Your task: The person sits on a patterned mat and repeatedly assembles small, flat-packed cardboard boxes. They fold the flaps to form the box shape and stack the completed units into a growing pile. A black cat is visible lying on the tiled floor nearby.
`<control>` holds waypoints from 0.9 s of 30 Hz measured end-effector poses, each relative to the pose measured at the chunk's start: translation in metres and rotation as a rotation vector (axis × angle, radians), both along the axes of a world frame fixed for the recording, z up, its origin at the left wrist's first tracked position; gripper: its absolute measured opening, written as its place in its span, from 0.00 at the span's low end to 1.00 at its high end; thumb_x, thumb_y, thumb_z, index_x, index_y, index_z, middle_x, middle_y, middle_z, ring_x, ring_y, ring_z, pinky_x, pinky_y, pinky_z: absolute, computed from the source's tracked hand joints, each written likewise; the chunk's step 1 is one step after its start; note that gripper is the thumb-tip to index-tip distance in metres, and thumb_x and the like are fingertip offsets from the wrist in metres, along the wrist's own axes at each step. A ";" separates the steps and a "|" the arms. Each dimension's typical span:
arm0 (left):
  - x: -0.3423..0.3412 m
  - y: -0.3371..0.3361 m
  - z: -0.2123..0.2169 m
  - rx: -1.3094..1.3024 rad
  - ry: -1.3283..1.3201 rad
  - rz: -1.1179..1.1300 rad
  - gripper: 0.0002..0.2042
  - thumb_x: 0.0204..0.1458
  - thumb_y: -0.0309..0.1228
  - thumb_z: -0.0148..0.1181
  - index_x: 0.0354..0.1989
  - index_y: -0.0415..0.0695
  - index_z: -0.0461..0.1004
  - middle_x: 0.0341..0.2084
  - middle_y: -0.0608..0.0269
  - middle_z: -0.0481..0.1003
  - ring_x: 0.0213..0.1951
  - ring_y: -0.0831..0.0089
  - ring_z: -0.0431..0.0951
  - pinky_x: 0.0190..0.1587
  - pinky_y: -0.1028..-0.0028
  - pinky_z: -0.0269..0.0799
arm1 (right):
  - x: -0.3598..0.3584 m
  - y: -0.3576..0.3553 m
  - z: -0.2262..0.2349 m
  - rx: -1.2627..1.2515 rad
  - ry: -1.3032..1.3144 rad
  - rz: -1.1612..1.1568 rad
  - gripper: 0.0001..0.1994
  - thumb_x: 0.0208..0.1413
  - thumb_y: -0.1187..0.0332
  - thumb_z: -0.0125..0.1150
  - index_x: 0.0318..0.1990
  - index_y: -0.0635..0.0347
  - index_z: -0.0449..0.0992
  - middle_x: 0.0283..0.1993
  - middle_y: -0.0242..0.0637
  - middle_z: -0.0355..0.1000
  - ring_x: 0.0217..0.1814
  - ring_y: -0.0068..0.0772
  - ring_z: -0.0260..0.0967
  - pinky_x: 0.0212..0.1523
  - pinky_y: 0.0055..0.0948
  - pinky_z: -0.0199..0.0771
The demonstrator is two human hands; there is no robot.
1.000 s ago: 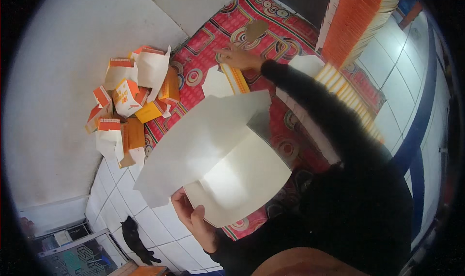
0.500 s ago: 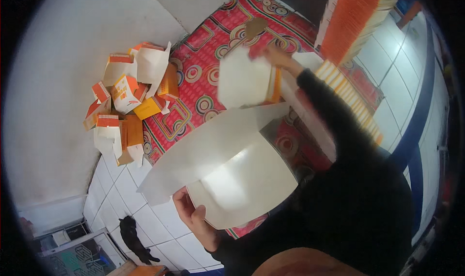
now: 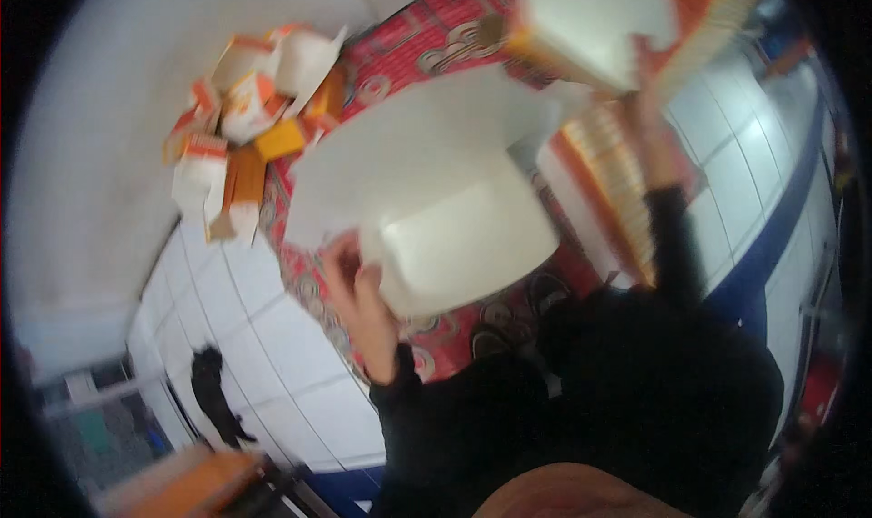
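My left hand point(image 3: 359, 291) is closed on the left edge of a large open carton point(image 3: 454, 232), white inside, with a wide flap spreading up and left. At the upper right my right hand point(image 3: 647, 109), smeared by motion, grips the lower right edge of a second carton point(image 3: 590, 18). That one is white on its inner face, with a yellow-orange side. It hangs in front of a tall stack of flat orange-and-white cartons point(image 3: 718, 27). Below the right hand lies another stack of flat cartons point(image 3: 604, 186), seen edge-on.
A heap of folded orange, yellow and white boxes point(image 3: 250, 109) lies against the wall at the left. A red patterned mat point(image 3: 400, 50) covers part of the white tiled floor point(image 3: 300, 336). A black cat point(image 3: 213, 395) lies on the tiles at the lower left.
My right hand has swung from above the mat to the right with its carton, over toward the stacks. My left hand stays on the large carton's edge. The whole view has shifted and blurred.
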State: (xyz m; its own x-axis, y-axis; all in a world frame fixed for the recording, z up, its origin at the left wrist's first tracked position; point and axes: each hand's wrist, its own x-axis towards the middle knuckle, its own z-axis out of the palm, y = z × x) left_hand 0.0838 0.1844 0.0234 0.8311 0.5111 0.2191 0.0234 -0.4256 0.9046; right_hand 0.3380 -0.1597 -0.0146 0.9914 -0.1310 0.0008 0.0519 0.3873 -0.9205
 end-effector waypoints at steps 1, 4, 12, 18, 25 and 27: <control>0.001 -0.002 -0.002 -0.086 -0.027 0.014 0.20 0.52 0.28 0.47 0.54 0.36 0.68 0.47 0.55 0.70 0.51 0.65 0.69 0.60 0.68 0.60 | -0.015 -0.003 0.023 0.064 -0.180 -0.021 0.36 0.63 0.48 0.52 0.75 0.46 0.49 0.75 0.40 0.51 0.74 0.47 0.53 0.65 0.53 0.66; -0.002 -0.012 -0.001 -0.207 -0.048 0.026 0.19 0.53 0.27 0.46 0.54 0.36 0.68 0.46 0.56 0.70 0.50 0.66 0.69 0.59 0.69 0.61 | -0.068 -0.045 0.093 -0.053 -0.133 0.074 0.31 0.66 0.56 0.43 0.74 0.57 0.53 0.70 0.42 0.61 0.69 0.46 0.63 0.65 0.48 0.70; -0.005 -0.012 -0.013 -0.364 -0.168 0.005 0.17 0.57 0.28 0.48 0.54 0.36 0.68 0.47 0.56 0.71 0.51 0.67 0.68 0.58 0.69 0.61 | -0.184 0.059 0.142 -0.459 -0.010 0.543 0.38 0.60 0.50 0.45 0.76 0.51 0.46 0.77 0.45 0.46 0.76 0.45 0.51 0.68 0.43 0.62; -0.006 -0.014 -0.024 -0.204 -0.264 -0.069 0.17 0.66 0.33 0.43 0.58 0.35 0.64 0.53 0.53 0.67 0.55 0.64 0.67 0.61 0.67 0.60 | -0.192 0.097 0.135 -0.454 0.107 0.591 0.35 0.66 0.54 0.46 0.76 0.52 0.44 0.62 0.48 0.59 0.61 0.40 0.66 0.42 0.35 0.79; -0.014 -0.024 -0.021 -0.209 -0.292 -0.019 0.20 0.70 0.35 0.37 0.62 0.34 0.63 0.57 0.51 0.66 0.61 0.63 0.64 0.66 0.67 0.55 | -0.188 0.095 0.125 -0.623 0.226 0.556 0.30 0.67 0.55 0.47 0.72 0.57 0.54 0.60 0.44 0.61 0.61 0.35 0.63 0.58 0.40 0.67; -0.013 -0.027 -0.025 -0.240 -0.317 -0.021 0.21 0.70 0.36 0.36 0.62 0.34 0.63 0.58 0.51 0.66 0.62 0.63 0.64 0.66 0.67 0.55 | -0.183 0.096 0.125 -0.669 0.245 0.567 0.27 0.66 0.56 0.47 0.69 0.58 0.59 0.61 0.41 0.61 0.60 0.33 0.62 0.56 0.36 0.66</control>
